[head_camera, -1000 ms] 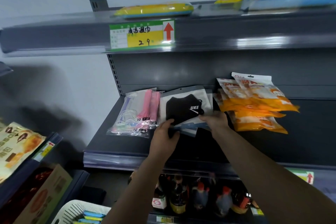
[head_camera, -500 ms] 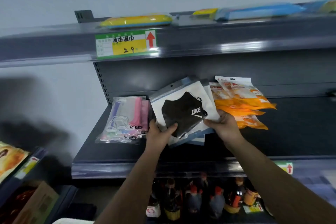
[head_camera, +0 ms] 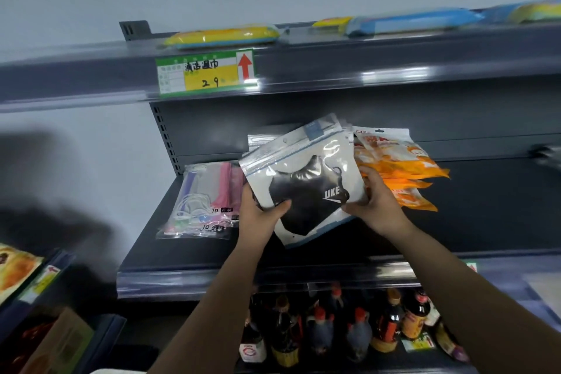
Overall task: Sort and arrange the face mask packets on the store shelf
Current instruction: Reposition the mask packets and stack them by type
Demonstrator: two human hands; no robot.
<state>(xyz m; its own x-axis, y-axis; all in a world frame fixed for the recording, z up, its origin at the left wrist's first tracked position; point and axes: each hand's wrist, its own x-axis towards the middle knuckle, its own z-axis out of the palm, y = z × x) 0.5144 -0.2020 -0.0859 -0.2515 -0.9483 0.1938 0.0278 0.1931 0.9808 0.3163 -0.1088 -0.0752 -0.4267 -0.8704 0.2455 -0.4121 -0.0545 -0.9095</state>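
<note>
A stack of clear-and-white zip packets holding black masks (head_camera: pixel 306 188) is lifted off the dark middle shelf (head_camera: pixel 194 255), tilted with its top edge up and back. My left hand (head_camera: pixel 261 217) grips its lower left edge, thumb on the front. My right hand (head_camera: pixel 375 200) holds its right edge. Left of it lie clear packets of pink and purple masks (head_camera: pixel 203 200) flat on the shelf. To the right, orange packets (head_camera: pixel 400 167) lie in a fanned pile, partly behind my right hand.
The upper shelf (head_camera: pixel 334 70) carries a green-and-yellow price tag (head_camera: pixel 206 71) and flat yellow and blue packs (head_camera: pixel 221 36). Dark bottles with red caps (head_camera: pixel 337 331) stand on the shelf below. A side rack with snack bags (head_camera: pixel 15 270) is at the left.
Both hands have raised the black mask packets off the shelf and tipped them upright toward me. My view has shifted a little to the right.
</note>
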